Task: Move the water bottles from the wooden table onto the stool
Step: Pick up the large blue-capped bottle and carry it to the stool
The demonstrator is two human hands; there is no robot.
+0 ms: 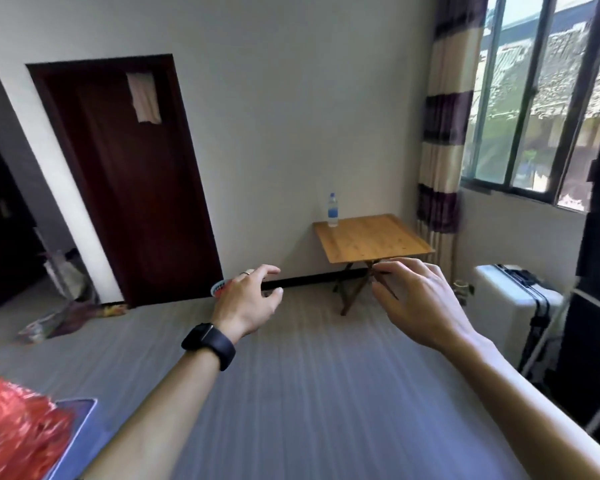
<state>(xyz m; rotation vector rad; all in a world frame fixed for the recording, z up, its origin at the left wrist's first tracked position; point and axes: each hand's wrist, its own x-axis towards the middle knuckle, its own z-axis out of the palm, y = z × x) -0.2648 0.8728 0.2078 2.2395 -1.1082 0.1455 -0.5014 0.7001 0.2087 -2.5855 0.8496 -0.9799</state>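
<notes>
Wooden worktop (374,237) stands against the wall, and I see one water bottle (332,210) upright on its far left corner. My left grip (246,303) hangs in the air left of the worktop, fingers apart and loosely bent, empty. My right grip (420,303) is before the worktop's near edge, fingers likewise apart, holding nothing

I see one water bottle (332,209) standing upright at the far left corner of the wooden table (371,239), close to the wall behind it. It is clear plastic, with a blue cap on and a blue label band round its middle. The table is small and square, of pale wood with a raised edge, on dark crossed folding legs.
</notes>
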